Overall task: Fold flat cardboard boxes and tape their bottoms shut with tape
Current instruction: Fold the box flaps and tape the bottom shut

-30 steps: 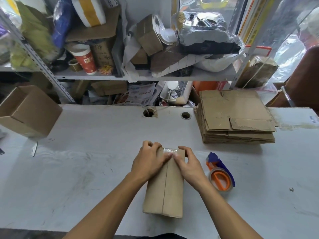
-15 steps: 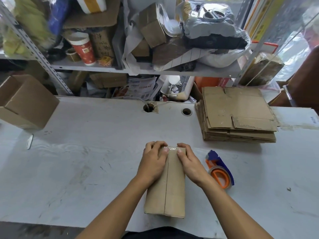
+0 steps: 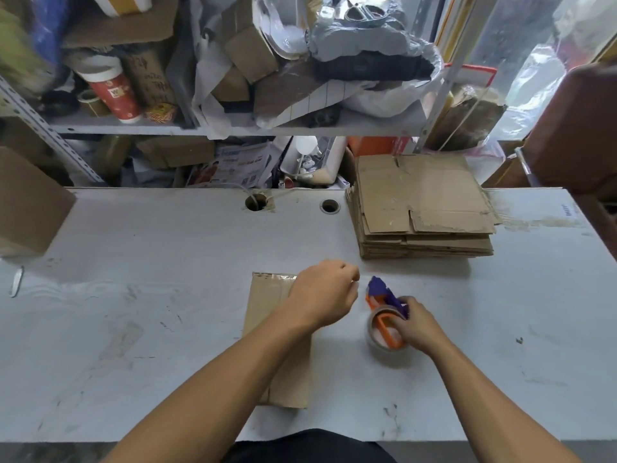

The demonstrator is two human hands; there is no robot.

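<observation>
A folded brown cardboard box (image 3: pixel 267 315) lies on the white table (image 3: pixel 133 312) in front of me, with a strip of clear tape across its far end. My left hand (image 3: pixel 322 294) hovers over the box's far right corner, fingers curled, and nothing shows inside them. My forearm hides the box's right side. To the right, my right hand (image 3: pixel 417 327) grips the orange and purple tape dispenser (image 3: pixel 384 315), which rests on the table with its roll of clear tape.
A stack of flat cardboard boxes (image 3: pixel 420 208) sits at the back right of the table. An assembled box (image 3: pixel 30 202) stands at the far left, with a small blade (image 3: pixel 16 280) near it. Two cable holes (image 3: pixel 256 202) are at the back. Cluttered shelves rise behind.
Both hands have left the box's taped far end. My right hand moved right and took hold of the tape dispenser. My left hand lifted and curled over the box's corner.
</observation>
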